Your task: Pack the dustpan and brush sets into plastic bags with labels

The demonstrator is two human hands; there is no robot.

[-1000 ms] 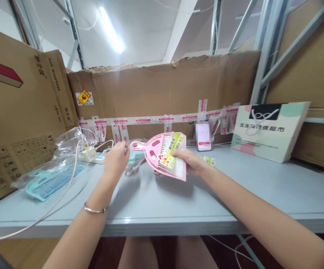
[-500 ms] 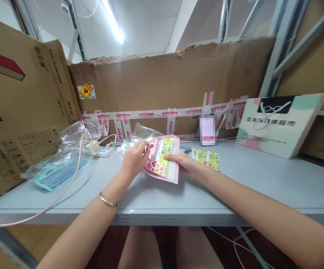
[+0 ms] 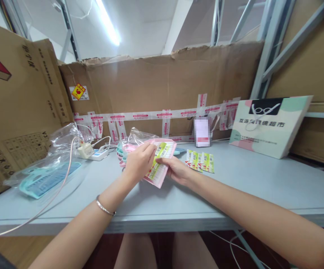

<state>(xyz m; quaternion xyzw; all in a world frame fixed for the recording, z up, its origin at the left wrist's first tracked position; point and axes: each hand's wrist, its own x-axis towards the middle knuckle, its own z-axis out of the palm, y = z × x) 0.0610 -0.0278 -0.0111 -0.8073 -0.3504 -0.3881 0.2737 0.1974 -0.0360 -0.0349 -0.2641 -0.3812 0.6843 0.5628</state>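
Observation:
A pink mini dustpan and brush set with pale bristles is held tilted above the table, a yellow-green label card lying across it. My right hand grips its right side, thumb on top of the card. My left hand is closed at the left side, its curled fingers covering part of the set and card; their exact hold is hidden. Just behind my left hand, several pink and teal dustpan sets lie by clear plastic. Matching label cards are fanned out on the table right of my right hand.
A bagged teal dustpan set lies at the left, near a power strip and a cable. A phone leans against the back cardboard. At the right stands a printed box.
My left hand has moved over the card and covers more of it. The set has tilted further. The view has shifted, showing more dustpans behind my left hand.

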